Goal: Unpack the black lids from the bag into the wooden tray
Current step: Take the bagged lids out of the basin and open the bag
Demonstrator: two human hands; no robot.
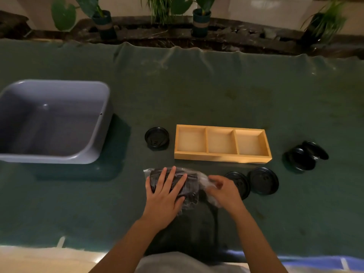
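Clear plastic bag [194, 186] of stacked black lids [189, 191] lies on the worktop [197, 91] in front of the wooden tray [222, 143]. My left hand [165, 196] presses flat on it, fingers spread; my right hand [224, 191] pinches the bag's open end. Loose lids lie left, right and in front of the tray. A grey tub [53, 121] sits far left.

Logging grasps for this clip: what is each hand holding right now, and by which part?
The left hand lies flat on the middle of the bag of black lids, pinning it. The right hand's fingers pinch the bag's loose plastic end.
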